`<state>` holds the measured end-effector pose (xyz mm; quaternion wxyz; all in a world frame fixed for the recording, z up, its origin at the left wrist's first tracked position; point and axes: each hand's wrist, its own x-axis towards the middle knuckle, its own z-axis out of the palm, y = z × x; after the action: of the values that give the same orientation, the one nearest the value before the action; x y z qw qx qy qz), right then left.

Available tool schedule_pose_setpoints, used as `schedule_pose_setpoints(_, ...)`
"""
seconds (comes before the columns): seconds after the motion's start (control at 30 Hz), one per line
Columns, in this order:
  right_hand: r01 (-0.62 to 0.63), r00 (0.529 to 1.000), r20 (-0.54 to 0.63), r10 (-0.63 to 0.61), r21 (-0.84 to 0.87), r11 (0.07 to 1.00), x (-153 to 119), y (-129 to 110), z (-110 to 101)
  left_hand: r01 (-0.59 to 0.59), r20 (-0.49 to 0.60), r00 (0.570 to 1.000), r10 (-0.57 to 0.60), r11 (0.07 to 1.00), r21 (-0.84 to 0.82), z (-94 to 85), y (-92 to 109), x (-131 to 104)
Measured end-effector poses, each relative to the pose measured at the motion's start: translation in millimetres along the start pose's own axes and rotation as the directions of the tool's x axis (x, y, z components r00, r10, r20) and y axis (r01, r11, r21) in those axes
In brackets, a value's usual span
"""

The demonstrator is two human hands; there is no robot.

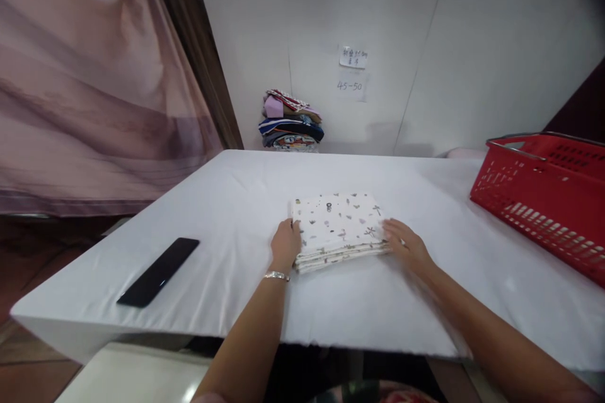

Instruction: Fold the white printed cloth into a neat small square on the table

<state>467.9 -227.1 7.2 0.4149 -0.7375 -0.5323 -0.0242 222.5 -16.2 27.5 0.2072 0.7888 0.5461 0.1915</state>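
A folded white cloth [338,220] with small printed motifs, palm trees among them, lies flat on the white-covered table [227,201]. Its layers show along the near edge. My left hand [285,242] holds the cloth's left edge, the thumb side against it and some fingers out of sight behind the side. At the right edge, my right hand [404,242] touches the cloth with its fingers stretched out, slightly blurred. A silvery bracelet [276,276] circles my left wrist.
A black phone-like slab [158,272] lies on the table at left. The red perforated basket [543,195] stands at right. Behind the far edge is a stack of folded fabrics [292,123] by the wall. A pinkish curtain [94,75] hangs at left.
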Motion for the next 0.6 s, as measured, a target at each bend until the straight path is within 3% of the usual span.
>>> schedule_pose_setpoints(0.07, 0.015, 0.999, -0.029, -0.015, -0.028, 1.0, 23.5, -10.9, -0.4, 0.007, 0.0, 1.0, -0.007, 1.0, -0.009, 0.5, -0.7, 0.4)
schedule_pose_setpoints(0.13, 0.046, 0.999, 0.031, -0.044, -0.08, 0.996, 50.3, -20.6, 3.7, 0.015, 0.0, 1.0, -0.015, 1.0, -0.012, 0.7, -0.5, 0.8)
schedule_pose_setpoints(0.23, 0.116, 0.969, 0.236, -0.069, -0.193, 0.974, 82.5, -22.0, 18.1, 0.018, 0.002, 1.0, -0.018, 1.0, -0.005, -0.1, 1.0, -0.2)
schedule_pose_setpoints(0.37, 0.124, 0.88, 0.468, 0.077, -0.384, 0.915, 93.3, 5.2, 41.1, 0.019, 0.01, 1.0, -0.019, 1.0, -0.001, -1.5, 3.2, -3.1)
schedule_pose_setpoints(0.5, 0.198, 0.889, 0.457, 0.033, -0.447, 0.872, 88.4, 28.5, 49.9, 0.027, 0.012, 1.0, -0.027, 1.0, -0.003, -0.1, 3.1, -3.9)
schedule_pose_setpoints(0.6, 0.21, 0.898, 0.439, 0.023, -0.474, 0.855, 96.7, 18.2, 50.0, 0.028, 0.011, 1.0, -0.028, 1.0, -0.004, 1.4, 2.1, -3.6)
